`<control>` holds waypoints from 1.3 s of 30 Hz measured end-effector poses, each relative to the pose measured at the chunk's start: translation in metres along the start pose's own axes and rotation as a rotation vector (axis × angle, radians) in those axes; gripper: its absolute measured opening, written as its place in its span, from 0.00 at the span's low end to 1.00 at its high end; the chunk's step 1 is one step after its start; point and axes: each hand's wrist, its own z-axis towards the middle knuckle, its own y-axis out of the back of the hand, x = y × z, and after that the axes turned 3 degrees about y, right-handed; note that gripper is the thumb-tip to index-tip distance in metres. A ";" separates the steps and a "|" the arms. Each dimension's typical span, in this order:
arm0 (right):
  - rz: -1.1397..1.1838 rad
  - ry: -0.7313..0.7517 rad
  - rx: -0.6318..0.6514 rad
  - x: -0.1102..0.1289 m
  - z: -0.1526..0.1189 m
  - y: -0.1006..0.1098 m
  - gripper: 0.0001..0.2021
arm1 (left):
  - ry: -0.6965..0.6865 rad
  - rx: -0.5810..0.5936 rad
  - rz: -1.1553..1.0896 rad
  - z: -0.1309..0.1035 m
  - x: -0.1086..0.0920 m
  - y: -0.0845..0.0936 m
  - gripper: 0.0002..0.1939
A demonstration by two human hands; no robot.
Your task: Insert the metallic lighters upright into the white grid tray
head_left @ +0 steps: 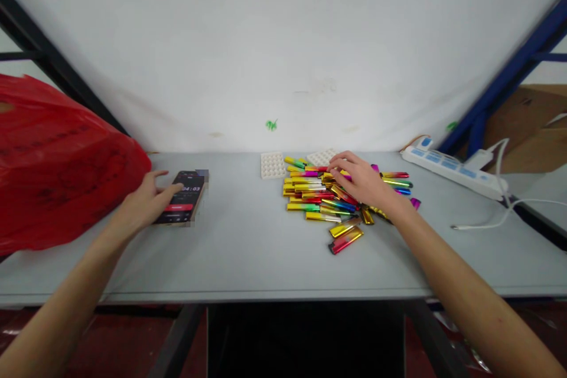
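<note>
Lighters (312, 188), slim, glossy, heaped under right hand (358, 179).

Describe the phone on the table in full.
The phone is a flat, dark slab lying face up on the grey table, its far end slanting to the right. Its screen is lit, showing pale digits ending in 4:03, with a red bar below. The near edge looks tan; blocky blurring hides part of the right edge. The left hand reaches over it, covering part of the screen; whether it presses cannot be told.
</note>
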 end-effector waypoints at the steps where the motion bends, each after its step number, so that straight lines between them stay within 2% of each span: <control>1: -0.003 0.000 -0.002 0.000 0.000 0.000 0.10 | -0.054 -0.084 0.092 -0.002 0.002 -0.002 0.25; 2: -0.006 -0.001 -0.004 0.001 0.000 0.000 0.10 | -0.108 -0.148 0.171 -0.003 0.004 -0.006 0.26; 4: -0.010 -0.005 -0.004 0.003 0.000 0.001 0.10 | -0.165 -0.225 0.375 -0.003 0.010 -0.016 0.35; 6: -0.014 -0.015 0.000 0.004 0.000 0.000 0.11 | -0.173 -0.247 0.662 -0.002 0.017 -0.026 0.44; 9: -0.025 -0.042 0.017 0.002 0.000 -0.001 0.11 | -0.227 -0.275 1.002 -0.004 0.030 -0.034 0.50; 13: -0.071 -0.086 0.053 -0.015 0.005 -0.007 0.11 | -0.300 -0.382 1.049 -0.009 0.042 -0.035 0.48; 15: -0.104 -0.098 0.083 -0.027 0.011 -0.012 0.12 | -0.312 -0.392 1.037 -0.011 0.043 -0.034 0.46; 18: -0.151 -0.095 0.154 -0.043 0.027 -0.021 0.14 | -0.292 -0.401 1.073 -0.013 0.034 -0.037 0.43; 21: -0.198 -0.125 0.239 -0.053 0.047 -0.032 0.18 | -0.320 -0.447 1.159 -0.016 0.017 -0.054 0.39; 23: -0.231 -0.173 0.313 -0.056 0.058 -0.039 0.19 | -0.504 -0.402 1.155 -0.015 0.002 -0.077 0.36; 26: -0.251 -0.228 0.440 -0.058 0.068 -0.046 0.18 | -0.792 -0.193 1.075 -0.003 -0.017 -0.124 0.31; 29: -0.251 -0.236 0.482 -0.058 0.069 -0.046 0.19 | -0.864 -0.003 1.000 0.014 -0.030 -0.168 0.26; 31: -0.242 -0.238 0.480 -0.058 0.068 -0.040 0.18 | -0.862 0.065 0.996 0.026 -0.035 -0.186 0.24; 34: -0.189 -0.291 0.487 -0.061 0.068 -0.028 0.17 | -0.887 0.088 1.015 0.040 -0.036 -0.192 0.22; 39: -0.104 -0.390 0.531 -0.072 0.073 -0.020 0.19 | -0.886 0.120 0.950 0.064 -0.040 -0.183 0.21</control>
